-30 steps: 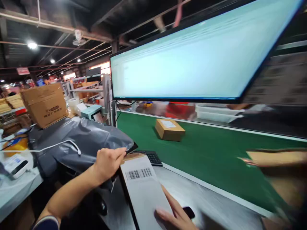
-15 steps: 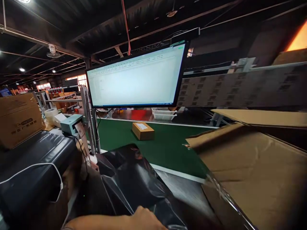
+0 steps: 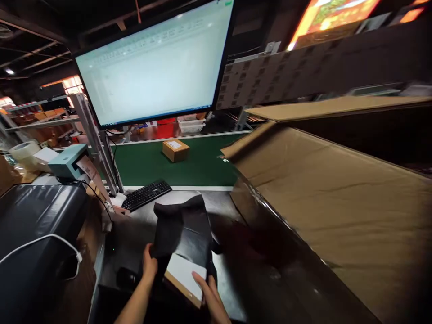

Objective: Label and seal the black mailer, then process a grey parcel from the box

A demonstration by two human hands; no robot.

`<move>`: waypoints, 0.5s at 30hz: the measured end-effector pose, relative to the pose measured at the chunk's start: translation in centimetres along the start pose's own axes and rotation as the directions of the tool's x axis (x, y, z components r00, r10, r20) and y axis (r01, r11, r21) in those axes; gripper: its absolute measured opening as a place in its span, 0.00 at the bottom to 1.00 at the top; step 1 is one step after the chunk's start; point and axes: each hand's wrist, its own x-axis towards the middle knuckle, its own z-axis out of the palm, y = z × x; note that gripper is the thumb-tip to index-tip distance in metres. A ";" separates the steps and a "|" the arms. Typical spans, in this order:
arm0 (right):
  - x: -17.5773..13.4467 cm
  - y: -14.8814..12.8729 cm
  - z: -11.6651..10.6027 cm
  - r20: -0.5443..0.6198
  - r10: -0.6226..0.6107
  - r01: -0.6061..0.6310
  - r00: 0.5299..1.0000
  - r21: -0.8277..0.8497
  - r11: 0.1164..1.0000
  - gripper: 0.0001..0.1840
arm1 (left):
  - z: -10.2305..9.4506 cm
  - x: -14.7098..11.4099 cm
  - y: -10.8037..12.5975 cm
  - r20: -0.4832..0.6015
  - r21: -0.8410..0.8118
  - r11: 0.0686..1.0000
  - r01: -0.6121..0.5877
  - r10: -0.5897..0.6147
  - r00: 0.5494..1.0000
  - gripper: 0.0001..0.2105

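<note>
Spreading over the table [image 3: 137, 225], here's the bag [image 3: 194, 238], its side held, seemingly, to keep it steady! The box [image 3: 189, 272] sits at its near end, thumb on top, probably against slipping. Left hand [image 3: 149, 262], forearm reaching forward, fingers curled on the bag's edge; right hand [image 3: 211, 292] angled inward, grasping the box.

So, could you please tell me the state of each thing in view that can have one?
Monitor: switched on, text unreadable.
Black bag: creased, its opening hard to make out.
White-topped box: held in the right hand.
Large carton: open, flap spread outward.
Small brown box: closed, labelled on top.
Label printer: paper strip hanging out.
</note>
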 end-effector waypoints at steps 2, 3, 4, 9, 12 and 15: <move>-0.3 0.3 0.9 -0.009 -0.028 0.028 1.000 0.091 0.995 0.46 | 0.5 0.4 -1.3 -0.007 -0.154 0.988 0.022 -0.024 1.000 0.28; -0.2 0.5 1.2 -0.029 -0.025 0.028 0.999 0.127 0.992 0.39 | 0.6 0.3 -1.6 -0.034 -0.204 0.979 -0.010 0.003 0.999 0.26; 0.0 0.6 1.3 -0.055 -0.002 0.010 0.998 0.156 0.988 0.37 | 0.6 0.1 -1.6 -0.075 -0.244 0.968 -0.058 0.041 0.996 0.25; 1.5 0.7 2.3 -0.061 0.204 -0.164 0.977 0.394 0.904 0.15 | -0.2 -2.0 -0.8 -0.006 -0.042 0.952 -0.304 0.304 0.953 0.29; 2.5 0.5 4.0 -0.079 0.206 -0.145 0.975 0.474 0.869 0.13 | -0.5 -3.6 -0.9 0.189 0.212 0.909 -0.358 0.321 0.928 0.36; 3.4 0.5 6.1 -0.135 0.174 -0.086 0.975 0.496 0.864 0.14 | -0.7 -4.5 -1.0 0.255 0.209 0.875 -0.438 0.383 0.888 0.32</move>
